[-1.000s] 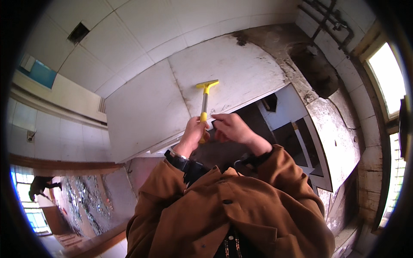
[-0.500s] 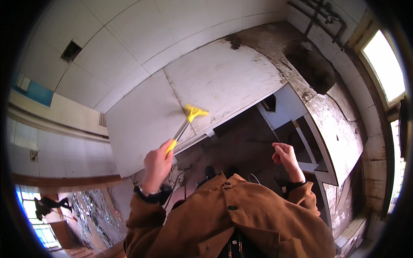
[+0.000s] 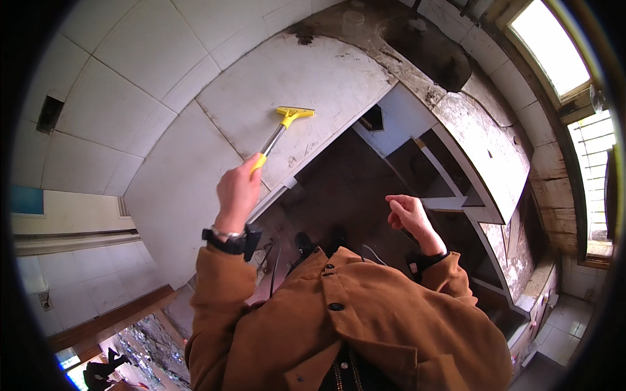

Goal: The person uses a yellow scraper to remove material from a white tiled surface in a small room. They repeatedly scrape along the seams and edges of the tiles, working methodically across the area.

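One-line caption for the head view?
Left hand presses a yellow scraper to a white tiled wall; right hand free.

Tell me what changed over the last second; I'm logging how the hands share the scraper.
The right hand let go of the scraper and drew back to the right, now empty and apart. The left hand kept its grip on the handle and swung the yellow blade up and out across the white panel. The dark opening beside the panel looks the same.

Gutted tiled room (image 3: 130,78), stripped cabinets (image 3: 456,169)
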Demonstrator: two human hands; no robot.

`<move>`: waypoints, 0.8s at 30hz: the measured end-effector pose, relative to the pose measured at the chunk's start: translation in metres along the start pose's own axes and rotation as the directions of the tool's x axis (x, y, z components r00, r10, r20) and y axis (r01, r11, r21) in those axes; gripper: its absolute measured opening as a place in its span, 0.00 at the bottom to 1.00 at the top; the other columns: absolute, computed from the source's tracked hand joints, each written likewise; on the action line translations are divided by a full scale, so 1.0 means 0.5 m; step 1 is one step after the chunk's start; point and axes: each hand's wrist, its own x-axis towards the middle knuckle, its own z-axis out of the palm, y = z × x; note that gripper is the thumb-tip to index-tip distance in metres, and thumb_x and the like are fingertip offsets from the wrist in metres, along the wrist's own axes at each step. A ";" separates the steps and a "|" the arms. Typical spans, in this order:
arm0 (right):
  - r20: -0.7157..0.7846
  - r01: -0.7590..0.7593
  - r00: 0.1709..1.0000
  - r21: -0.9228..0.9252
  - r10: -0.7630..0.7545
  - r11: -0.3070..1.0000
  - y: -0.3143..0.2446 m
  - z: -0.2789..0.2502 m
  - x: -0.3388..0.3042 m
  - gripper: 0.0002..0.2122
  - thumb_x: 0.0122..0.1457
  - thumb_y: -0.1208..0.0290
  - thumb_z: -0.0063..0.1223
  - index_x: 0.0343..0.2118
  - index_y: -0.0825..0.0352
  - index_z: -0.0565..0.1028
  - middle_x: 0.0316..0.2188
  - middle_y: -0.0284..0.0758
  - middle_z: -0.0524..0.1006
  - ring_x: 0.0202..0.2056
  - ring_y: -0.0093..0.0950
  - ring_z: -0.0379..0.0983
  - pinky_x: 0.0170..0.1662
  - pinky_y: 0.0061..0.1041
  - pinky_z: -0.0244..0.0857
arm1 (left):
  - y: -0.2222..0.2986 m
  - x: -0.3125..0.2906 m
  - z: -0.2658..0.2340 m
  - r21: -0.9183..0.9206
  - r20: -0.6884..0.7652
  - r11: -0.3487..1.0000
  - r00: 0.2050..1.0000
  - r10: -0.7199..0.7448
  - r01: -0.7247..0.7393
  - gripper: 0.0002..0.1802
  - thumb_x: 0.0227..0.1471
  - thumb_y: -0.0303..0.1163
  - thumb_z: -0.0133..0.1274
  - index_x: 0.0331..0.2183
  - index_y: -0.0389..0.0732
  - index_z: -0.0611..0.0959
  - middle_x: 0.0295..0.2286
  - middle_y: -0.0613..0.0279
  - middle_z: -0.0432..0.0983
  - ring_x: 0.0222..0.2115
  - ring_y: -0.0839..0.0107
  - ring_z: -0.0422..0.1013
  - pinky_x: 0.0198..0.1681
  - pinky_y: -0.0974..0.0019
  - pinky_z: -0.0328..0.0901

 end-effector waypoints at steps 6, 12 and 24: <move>-0.102 -0.026 0.994 0.003 0.026 1.000 0.012 -0.006 -0.047 0.15 0.63 0.68 0.43 0.48 0.71 0.74 0.18 0.31 0.76 0.18 0.17 0.72 0.23 0.16 0.67 | -0.038 -0.152 -0.127 -0.122 0.057 0.986 0.993 -0.104 0.110 0.15 0.49 0.28 0.56 0.42 0.43 0.83 0.32 0.48 0.78 0.30 0.54 0.77 0.34 0.60 0.69; -0.149 -0.065 0.986 0.033 0.069 0.997 0.049 0.020 -0.085 0.16 0.63 0.68 0.44 0.48 0.73 0.73 0.18 0.31 0.76 0.18 0.16 0.71 0.22 0.16 0.66 | -0.037 -0.087 -0.092 -0.061 0.179 0.990 0.977 -0.117 0.130 0.16 0.51 0.27 0.54 0.44 0.40 0.81 0.34 0.45 0.78 0.33 0.55 0.77 0.36 0.63 0.69; -0.228 -0.024 0.973 0.053 0.036 0.998 0.036 0.069 -0.134 0.15 0.63 0.68 0.45 0.47 0.74 0.73 0.18 0.32 0.75 0.18 0.17 0.71 0.22 0.17 0.67 | -0.100 -0.090 -0.124 -0.216 0.031 0.972 0.995 0.097 -0.088 0.16 0.49 0.28 0.54 0.43 0.44 0.82 0.29 0.45 0.77 0.29 0.48 0.75 0.32 0.56 0.69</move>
